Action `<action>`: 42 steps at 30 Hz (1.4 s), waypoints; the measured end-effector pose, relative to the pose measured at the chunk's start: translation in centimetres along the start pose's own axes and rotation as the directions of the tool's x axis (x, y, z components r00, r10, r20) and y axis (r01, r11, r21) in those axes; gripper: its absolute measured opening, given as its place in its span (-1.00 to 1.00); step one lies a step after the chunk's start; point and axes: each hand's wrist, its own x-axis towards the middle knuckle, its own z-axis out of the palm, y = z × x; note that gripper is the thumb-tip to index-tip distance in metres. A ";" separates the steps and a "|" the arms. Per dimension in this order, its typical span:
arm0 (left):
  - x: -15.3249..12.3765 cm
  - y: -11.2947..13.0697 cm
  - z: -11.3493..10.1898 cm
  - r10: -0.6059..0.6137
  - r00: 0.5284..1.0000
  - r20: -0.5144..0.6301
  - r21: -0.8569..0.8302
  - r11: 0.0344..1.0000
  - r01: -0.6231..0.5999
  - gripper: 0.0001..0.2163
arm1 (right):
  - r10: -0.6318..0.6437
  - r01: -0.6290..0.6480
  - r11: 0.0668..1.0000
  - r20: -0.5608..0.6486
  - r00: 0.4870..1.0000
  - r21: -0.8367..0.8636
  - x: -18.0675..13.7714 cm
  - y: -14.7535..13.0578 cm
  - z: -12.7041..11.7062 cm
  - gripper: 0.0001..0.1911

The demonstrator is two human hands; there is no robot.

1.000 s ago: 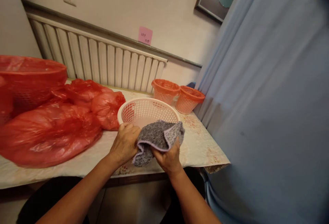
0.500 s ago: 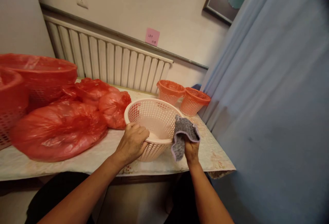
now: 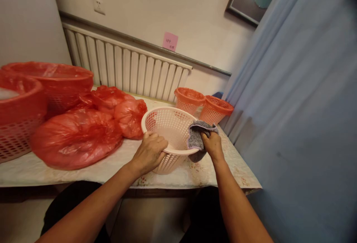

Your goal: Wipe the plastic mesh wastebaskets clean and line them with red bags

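Observation:
A pale pink plastic basket (image 3: 170, 122) with a perforated wall stands on the table near its front edge, tilted a little toward me. My left hand (image 3: 150, 150) is closed over the near-left part of its rim. Draped over the right side of the rim is a grey cloth (image 3: 196, 136) with a lilac edge. My right hand (image 3: 213, 144) grips this cloth and presses it against the rim; some of its fingers are hidden by the fabric. The cloth hangs both inside and outside the basket.
Red plastic bags (image 3: 75, 139) lie left of the basket, beside large baskets (image 3: 21, 124) lined with red bags. Two small lined baskets (image 3: 189, 103) stand behind. A blue curtain (image 3: 292, 105) borders the right side, and a radiator (image 3: 125, 61) runs along the wall.
My right hand has brought the cloth from beside the basket onto its right rim, folding it over the edge. My left hand keeps its hold; the view has shifted slightly left.

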 end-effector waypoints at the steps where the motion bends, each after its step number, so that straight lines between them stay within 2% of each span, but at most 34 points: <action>1: 0.0 0.3 0.0 0.001 1.000 -0.002 0.003 1.000 -0.001 -0.88 | -0.005 0.006 1.000 0.021 1.000 -0.021 0.5 0.1 0.0 -0.62; 7: 0.0 2.6 0.4 0.035 0.999 -0.037 -0.007 0.999 -0.036 -0.89 | -0.043 0.058 0.993 0.147 0.988 -0.098 4.0 1.3 -0.3 -0.63; 14: -0.5 5.5 0.7 0.221 0.974 -0.054 -0.044 0.974 -0.224 -0.88 | -0.115 0.129 0.989 0.171 0.979 -0.072 7.9 0.8 -0.5 -0.66; 19: -1.1 5.9 1.1 0.258 0.965 -0.056 -0.058 0.964 -0.261 -0.87 | -0.218 0.217 0.976 0.223 0.950 0.027 9.7 -1.7 1.0 -0.71; 24: -1.3 6.0 1.0 0.264 0.963 -0.048 -0.031 0.964 -0.265 -0.88 | -0.364 0.325 0.929 0.277 0.889 0.178 9.1 -6.7 3.4 -0.70; 26: -1.2 5.9 0.6 0.248 0.968 -0.029 -0.013 0.968 -0.249 -0.86 | -0.469 0.399 0.878 0.311 0.827 0.264 7.9 -9.0 4.0 -0.69; 28: -1.1 5.5 0.2 0.245 0.969 -0.012 -0.002 0.969 -0.245 -0.78 | -0.618 0.492 0.775 0.313 0.721 0.398 6.1 -11.3 4.1 -0.64; 31: -1.1 4.7 0.0 0.231 0.973 -0.019 0.001 0.973 -0.231 -0.73 | -0.827 0.594 0.552 0.295 0.478 0.585 2.9 -14.2 3.1 -0.60; 33: -1.5 4.4 0.2 0.215 0.976 -0.034 -0.010 0.976 -0.215 -0.71 | -0.899 0.646 0.437 0.319 0.299 0.626 1.0 -15.4 1.9 -0.60; 34: -1.7 4.3 0.4 0.214 0.976 -0.039 -0.015 0.977 -0.215 -0.71 | -0.913 0.675 0.399 0.339 0.228 0.621 0.3 -15.7 1.4 -0.61; 35: -1.9 4.2 0.6 0.220 0.975 -0.041 -0.020 0.975 -0.221 -0.69 | -0.917 0.706 0.373 0.358 0.178 0.603 -0.2 -15.9 0.9 -0.63; 37: -2.2 4.2 0.9 0.238 0.971 -0.033 -0.016 0.971 -0.238 -0.67 | -0.914 0.762 0.341 0.384 0.131 0.550 -0.5 -15.9 0.3 -0.69; 39: -2.3 4.3 0.9 0.240 0.971 -0.014 0.007 0.971 -0.240 -0.65 | -0.915 0.805 0.313 0.389 0.111 0.505 0.1 -15.6 0.5 -0.74; 41: -2.3 4.4 0.6 0.242 0.970 0.008 0.027 0.970 -0.242 -0.62 | -0.920 0.840 0.295 0.371 0.122 0.455 1.4 -15.2 1.0 -0.76; 42: -2.3 4.4 0.5 0.246 0.969 0.015 0.033 0.969 -0.246 -0.61 | -0.920 0.856 0.303 0.363 0.147 0.419 2.3 -15.0 1.3 -0.76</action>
